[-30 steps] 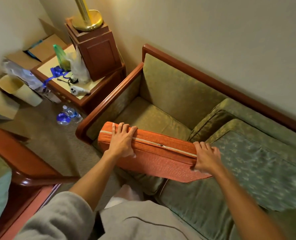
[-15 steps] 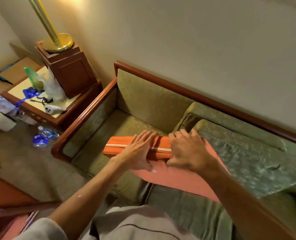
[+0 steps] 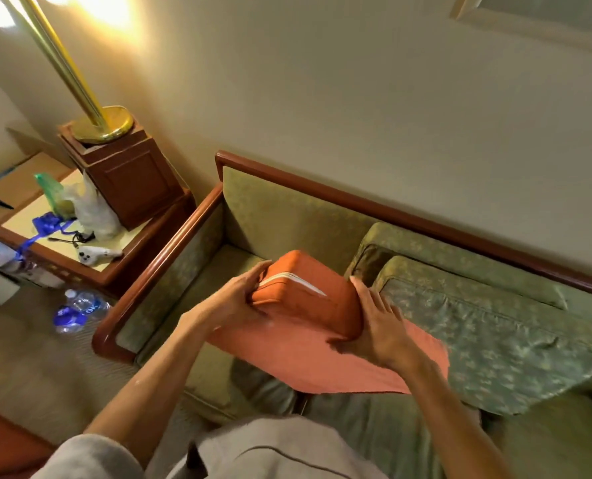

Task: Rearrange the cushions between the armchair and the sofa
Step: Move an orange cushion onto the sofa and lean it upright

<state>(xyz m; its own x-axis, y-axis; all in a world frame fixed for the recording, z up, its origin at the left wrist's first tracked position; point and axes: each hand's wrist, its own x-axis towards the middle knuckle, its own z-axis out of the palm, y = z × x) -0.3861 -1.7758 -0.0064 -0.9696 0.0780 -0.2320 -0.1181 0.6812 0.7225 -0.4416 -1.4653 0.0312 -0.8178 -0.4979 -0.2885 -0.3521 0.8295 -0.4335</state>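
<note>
Gripping thick orange zippered fabric cushion [image 3: 308, 305] at frame centre, above green patterned wood-framed sofa [image 3: 287, 223]; left hand [image 3: 232, 305], right hand [image 3: 377, 333] fingers clamped on opposite sides. Advice: keep level, seat squarely into empty left corner.

Orange cushion [image 3: 317, 307]; green, leaf-patterned sofa [image 3: 287, 216].

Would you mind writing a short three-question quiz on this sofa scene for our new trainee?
1. True or false: both hands grip the orange cushion.
2. Which sofa seat is bare of loose cushions? A) the one by the armrest B) the one beneath the green cushion
3. What lies on the carpet beside the side table?

Key: 1. True: left hand and right hand clasp its ends. 2. A. 3. A plastic water bottle.
</note>
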